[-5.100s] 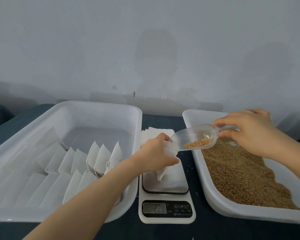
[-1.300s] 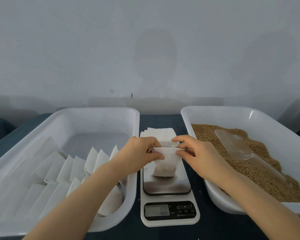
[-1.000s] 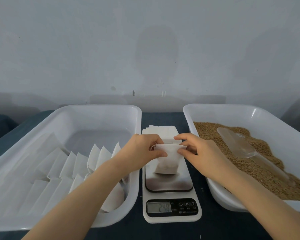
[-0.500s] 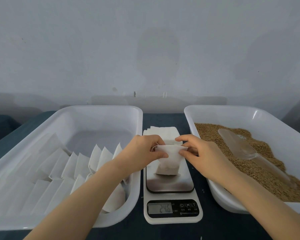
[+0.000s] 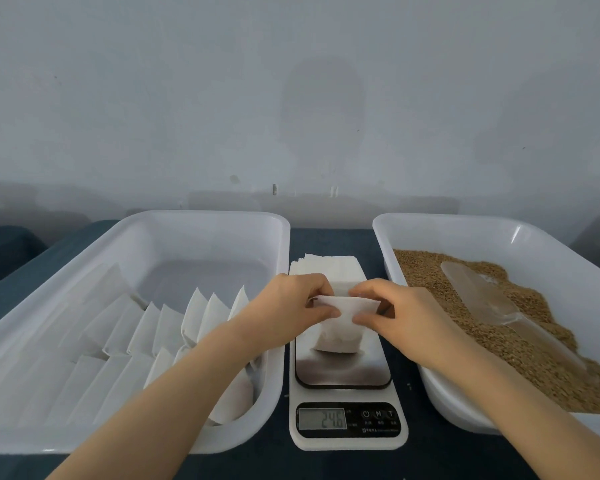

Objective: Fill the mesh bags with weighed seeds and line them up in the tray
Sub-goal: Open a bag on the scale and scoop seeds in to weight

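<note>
While both hands work at the mouth of the mesh bag (image 5: 340, 336), I record the following. The left hand (image 5: 288, 306) pinches the left end of the bag's top edge between thumb and fingers. The right hand (image 5: 406, 317) pinches the right end the same way. The bag stands upright between them over the steel plate of the scale (image 5: 343, 374); its bulging lower end appears to rest on the plate. The display (image 5: 322, 418) reads what looks like 24.6.

Left of the scale, the white tray (image 5: 201, 216) holds filled bags (image 5: 174, 327) leaning in overlapping rows. Right of it, a second tray (image 5: 465, 223) holds loose seeds (image 5: 520, 341), with a clear scoop (image 5: 482, 296) lying on them. A stack of empty bags (image 5: 326, 268) lies just behind the scale, between the trays.
</note>
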`<state>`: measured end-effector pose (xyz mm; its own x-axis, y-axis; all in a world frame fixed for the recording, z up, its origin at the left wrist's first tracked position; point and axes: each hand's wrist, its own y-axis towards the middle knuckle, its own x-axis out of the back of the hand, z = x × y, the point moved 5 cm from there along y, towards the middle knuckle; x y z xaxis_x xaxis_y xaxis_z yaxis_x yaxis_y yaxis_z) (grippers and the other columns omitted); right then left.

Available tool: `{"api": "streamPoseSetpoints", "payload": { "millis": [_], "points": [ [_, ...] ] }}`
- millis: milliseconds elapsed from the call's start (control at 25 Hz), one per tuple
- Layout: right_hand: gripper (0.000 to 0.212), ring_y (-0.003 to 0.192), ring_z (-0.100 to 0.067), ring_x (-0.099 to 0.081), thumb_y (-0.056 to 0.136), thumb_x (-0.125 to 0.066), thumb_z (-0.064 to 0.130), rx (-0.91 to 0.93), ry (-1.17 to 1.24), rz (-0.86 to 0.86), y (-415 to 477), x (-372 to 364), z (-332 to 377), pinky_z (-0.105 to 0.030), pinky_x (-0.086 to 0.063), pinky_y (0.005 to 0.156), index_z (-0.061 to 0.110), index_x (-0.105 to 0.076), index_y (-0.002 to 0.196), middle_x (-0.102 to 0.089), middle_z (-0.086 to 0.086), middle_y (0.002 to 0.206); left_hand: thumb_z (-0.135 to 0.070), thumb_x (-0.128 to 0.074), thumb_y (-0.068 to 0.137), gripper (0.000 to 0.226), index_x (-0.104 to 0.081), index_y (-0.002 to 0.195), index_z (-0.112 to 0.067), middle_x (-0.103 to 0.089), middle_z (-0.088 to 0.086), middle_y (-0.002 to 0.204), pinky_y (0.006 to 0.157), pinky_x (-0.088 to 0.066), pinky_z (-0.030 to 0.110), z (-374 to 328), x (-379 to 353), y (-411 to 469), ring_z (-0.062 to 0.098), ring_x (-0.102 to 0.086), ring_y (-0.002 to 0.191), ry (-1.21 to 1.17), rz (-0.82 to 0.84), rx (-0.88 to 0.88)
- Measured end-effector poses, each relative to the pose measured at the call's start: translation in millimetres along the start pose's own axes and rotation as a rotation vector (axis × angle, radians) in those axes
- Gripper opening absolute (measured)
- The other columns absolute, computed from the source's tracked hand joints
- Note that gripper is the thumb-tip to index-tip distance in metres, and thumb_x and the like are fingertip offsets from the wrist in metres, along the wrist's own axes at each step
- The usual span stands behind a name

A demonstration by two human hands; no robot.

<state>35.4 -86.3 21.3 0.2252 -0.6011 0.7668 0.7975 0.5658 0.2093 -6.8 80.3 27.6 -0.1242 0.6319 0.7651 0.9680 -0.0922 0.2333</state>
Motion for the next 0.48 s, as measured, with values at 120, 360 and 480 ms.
{"api": "streamPoseSetpoints", "payload": {
  "millis": [120,360,480],
  "points": [
    [0.009,0.055,-0.005,-0.052,0.082,-0.071,0.032,-0.007,-0.078,0.072,2.5,-7.5,1.2,-0.022,-0.04,0.055,0.027,-0.066,0.086,-0.059,0.008,0.067,-0.037,-0.063,0.089,0.014,-0.05,0.082,-0.035,-0.05,-0.013,0.063,0.059,-0.036,0.006,-0.7,-0.8,-3.2,-0.007,-0.048,0.062,0.057,0.037,-0.011],
    [0.008,0.058,-0.006,-0.055,0.084,-0.069,0.022,0.064,-0.016,0.012,-0.9,-1.8,7.7,-0.017,-0.04,0.053,0.029,-0.071,0.081,-0.063,0.006,0.063,-0.05,-0.069,0.078,0.023,-0.065,0.098,-0.039,-0.062,-0.015,0.077,0.06,-0.036,0.012,-1.4,-8.2,-4.3,-0.001,-0.053,0.07,0.078,0.093,0.031],
    [0.009,0.058,0.001,-0.054,0.081,-0.072,0.028,0.054,0.004,0.017,-1.8,-2.2,9.6,-0.011,-0.041,0.057,0.034,-0.066,0.085,-0.062,0.016,0.066,-0.038,-0.067,0.085,0.012,-0.073,0.091,-0.03,-0.061,-0.015,0.063,0.057,-0.038,0.013,-2.3,-6.7,-3.0,0.002,-0.053,0.064,0.02,0.023,0.05]
  ]
}}
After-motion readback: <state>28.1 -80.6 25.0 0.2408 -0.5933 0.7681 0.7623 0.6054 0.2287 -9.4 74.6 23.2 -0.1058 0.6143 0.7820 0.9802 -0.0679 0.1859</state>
